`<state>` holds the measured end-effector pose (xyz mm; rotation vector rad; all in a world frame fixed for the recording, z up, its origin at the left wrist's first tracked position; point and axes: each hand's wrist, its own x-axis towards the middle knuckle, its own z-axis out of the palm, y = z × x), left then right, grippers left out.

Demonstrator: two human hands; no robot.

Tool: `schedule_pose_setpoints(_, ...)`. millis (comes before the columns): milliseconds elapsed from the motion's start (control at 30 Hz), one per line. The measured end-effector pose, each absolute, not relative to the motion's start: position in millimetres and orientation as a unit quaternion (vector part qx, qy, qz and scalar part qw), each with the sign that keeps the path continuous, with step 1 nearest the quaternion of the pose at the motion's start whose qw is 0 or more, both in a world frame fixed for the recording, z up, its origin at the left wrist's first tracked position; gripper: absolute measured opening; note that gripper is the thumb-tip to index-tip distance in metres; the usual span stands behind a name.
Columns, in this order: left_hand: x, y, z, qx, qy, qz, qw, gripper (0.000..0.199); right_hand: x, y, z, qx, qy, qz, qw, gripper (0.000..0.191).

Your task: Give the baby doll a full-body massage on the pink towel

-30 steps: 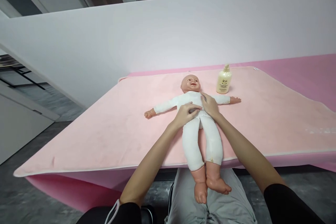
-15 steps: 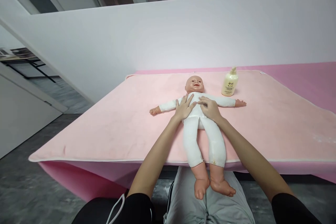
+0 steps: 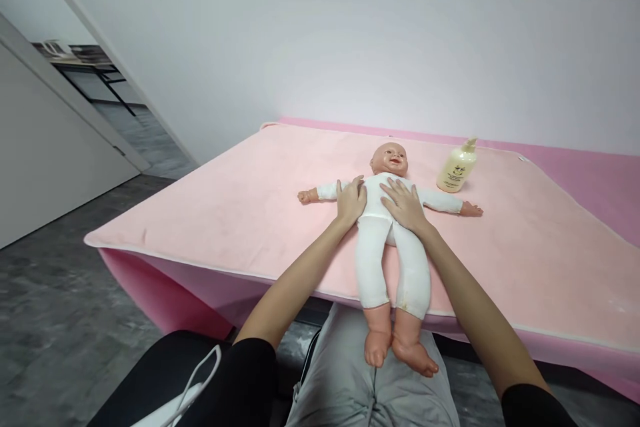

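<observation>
Doll [image 3: 379,205] face-up on blanket [image 3: 225,213], feet past edge; left hand [image 3: 351,202] against its side, right hand [image 3: 405,207] flat on chest, both released, fingers extended; bottle [image 3: 456,169] near head.

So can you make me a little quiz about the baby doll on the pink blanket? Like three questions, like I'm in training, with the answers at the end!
1. What color is the pump bottle?
A) Dark blue
B) Pale yellow
C) Bright red

2. True or false: the person's right hand is touching the bottle.

3. Which part of the doll sticks out past the near edge of the blanket: its head, its hands or its feet?

Key
1. B, pale yellow.
2. False; that hand lies on the doll's body.
3. Its feet.
</observation>
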<state>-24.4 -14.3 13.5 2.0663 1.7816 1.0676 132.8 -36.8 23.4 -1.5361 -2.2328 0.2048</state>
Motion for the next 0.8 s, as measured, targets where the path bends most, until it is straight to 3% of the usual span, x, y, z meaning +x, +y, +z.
schedule_pose_setpoints(100, -22.3, -18.8, 16.5, 0.737, 0.55, 0.362, 0.153, 0.039, 140.4, -29.6, 18.3, -0.619, -0.749, 0.091, 0.218, 0.051)
schedule_pose_setpoints(233, -20.3, -25.6, 27.5, 0.86, 0.411, 0.239, 0.188, 0.046, 154.9, -18.7, 5.2, -0.651, -0.688, 0.125, 0.295, 0.059)
schedule_pose_setpoints(367, -19.0, -32.5, 44.4, 0.917, 0.301, 0.122, 0.232, 0.043, 161.7, -8.8, -4.7, -0.641, -0.63, 0.151, 0.411, 0.05)
schedule_pose_setpoints(533, -16.0, -32.4, 49.8, 0.915, 0.199, 0.081, 0.34, 0.033, 154.9, -9.2, 3.4, -0.66, -0.455, 0.26, 0.539, 0.039)
schedule_pose_setpoints(800, 0.4, -23.2, 36.3, 0.913, 0.347, 0.088, 0.194, 0.049, 130.8, -37.6, 19.1, -0.45, -0.441, 0.292, 0.72, 0.019)
